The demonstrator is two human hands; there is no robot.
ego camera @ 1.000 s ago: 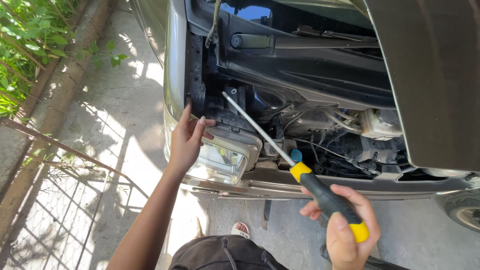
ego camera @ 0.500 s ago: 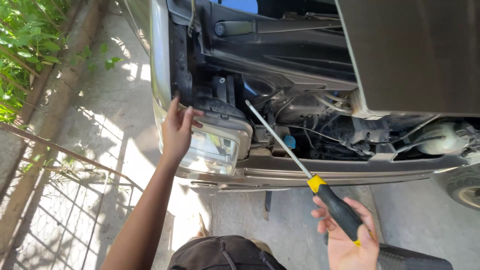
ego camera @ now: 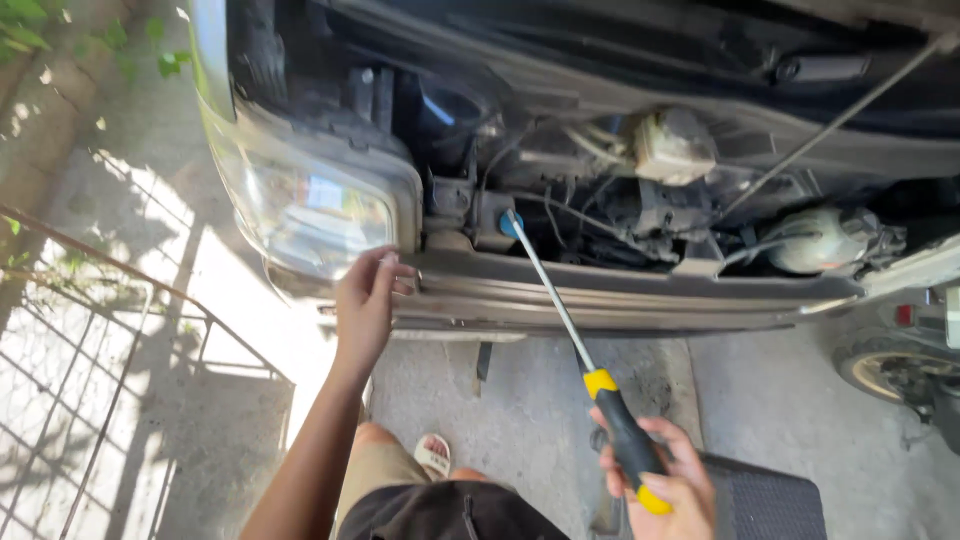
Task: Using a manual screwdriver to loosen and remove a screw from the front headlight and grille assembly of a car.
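My right hand (ego camera: 668, 478) grips the black-and-yellow handle of a long screwdriver (ego camera: 560, 318). Its steel shaft points up and left, with the tip next to a blue cap (ego camera: 510, 226) in the open engine bay. My left hand (ego camera: 368, 305) reaches up with fingers spread and rests on the lower right corner of the clear headlight (ego camera: 310, 210), where it meets the grey front bumper (ego camera: 620, 290). It holds nothing.
A hood prop rod (ego camera: 830, 125) slants across the engine bay at the right. A metal grate fence (ego camera: 90, 360) stands at the left over sunlit concrete. A vehicle wheel (ego camera: 895, 370) sits at the far right. My sandalled foot (ego camera: 433, 455) is below the bumper.
The view has moved closer to the car's front. My left hand slid from the headlight's left side to its lower right corner. The screwdriver tip moved down to the blue cap.
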